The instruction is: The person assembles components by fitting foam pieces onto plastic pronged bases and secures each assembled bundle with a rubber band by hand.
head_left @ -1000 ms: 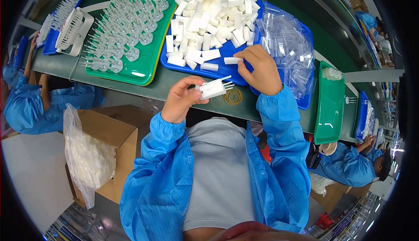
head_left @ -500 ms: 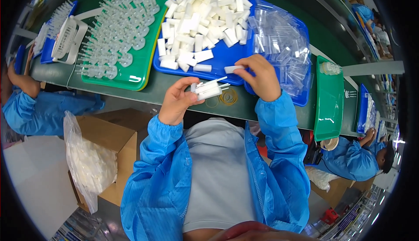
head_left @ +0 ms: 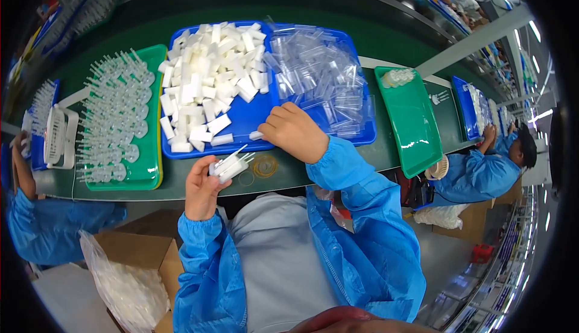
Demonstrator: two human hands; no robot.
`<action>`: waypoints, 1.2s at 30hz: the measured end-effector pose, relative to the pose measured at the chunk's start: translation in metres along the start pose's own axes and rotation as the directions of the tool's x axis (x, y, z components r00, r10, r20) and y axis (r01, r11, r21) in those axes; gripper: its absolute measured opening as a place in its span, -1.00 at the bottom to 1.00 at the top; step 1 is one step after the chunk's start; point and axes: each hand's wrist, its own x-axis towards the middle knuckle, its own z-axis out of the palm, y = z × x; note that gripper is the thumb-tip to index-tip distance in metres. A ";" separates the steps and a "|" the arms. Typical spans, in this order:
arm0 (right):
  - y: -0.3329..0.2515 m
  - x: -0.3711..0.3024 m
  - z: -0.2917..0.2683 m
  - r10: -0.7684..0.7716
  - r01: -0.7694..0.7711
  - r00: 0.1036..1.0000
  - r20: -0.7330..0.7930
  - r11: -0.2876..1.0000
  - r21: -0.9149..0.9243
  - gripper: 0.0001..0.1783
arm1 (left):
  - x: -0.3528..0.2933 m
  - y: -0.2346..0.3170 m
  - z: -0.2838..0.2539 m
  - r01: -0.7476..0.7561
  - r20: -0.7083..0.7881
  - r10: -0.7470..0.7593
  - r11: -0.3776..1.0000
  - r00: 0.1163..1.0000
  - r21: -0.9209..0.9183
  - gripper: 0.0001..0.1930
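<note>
Left hand point(head_left: 202, 189) sits just off the near edge of the dark green bench top point(head_left: 338, 7), fingers curled tight around a small bundle of white plastic pieces with thin clear tips point(head_left: 230, 165). The bundle pokes out up and to the right of the fist, over the bench edge.

Right hand point(head_left: 294, 131) is further in, resting on the near rim of the blue plastic tray point(head_left: 256, 116). Fingers bent down, thumb and forefinger pinched on one small white rectangular plastic block point(head_left: 257, 135) at the tray's near edge. Can't tell how much of it is gripped; only the end shows.

The tray holds two loads: a heap of white rectangular plastic blocks point(head_left: 205, 80) on the left half, a pile of clear plastic sleeves point(head_left: 319, 77) on the right half. The pinched block lies near the heap, right of its nearest loose pieces.

Two tan rubber bands point(head_left: 264, 166) lie on the bench just right of the bundle, between the hands.

Left of the blue tray, touching it: a green plastic tray of clear needle-tipped parts standing in rows point(head_left: 117, 122). Right, well apart: a second green tray, mostly bare point(head_left: 410, 122).

Near left, below the bench: a cardboard box with a clear bag of white parts point(head_left: 123, 285). Co-workers in blue coats on the far right point(head_left: 476, 173) and the left point(head_left: 48, 224).
</note>
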 end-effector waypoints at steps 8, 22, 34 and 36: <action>-0.006 -0.003 -0.021 0.133 -0.084 0.965 -0.228 0.973 0.213 -0.80 | -0.002 -0.003 -0.006 -0.070 -0.015 0.071 0.997 0.997 0.029 -0.56; -0.018 -0.014 -0.043 0.024 0.017 0.963 -0.269 0.988 0.151 -0.67 | -0.002 -0.002 0.011 -0.155 0.024 0.154 0.987 0.988 0.042 -0.64; -0.026 -0.003 -0.047 -0.039 0.088 0.966 -0.255 0.979 0.185 -0.66 | -0.003 0.000 0.010 -0.168 0.095 0.163 0.985 0.982 0.049 -0.63; -0.025 -0.001 -0.047 -0.048 0.099 0.966 -0.255 0.977 0.188 -0.67 | -0.002 -0.001 0.010 -0.176 0.098 0.170 0.983 0.981 0.054 -0.63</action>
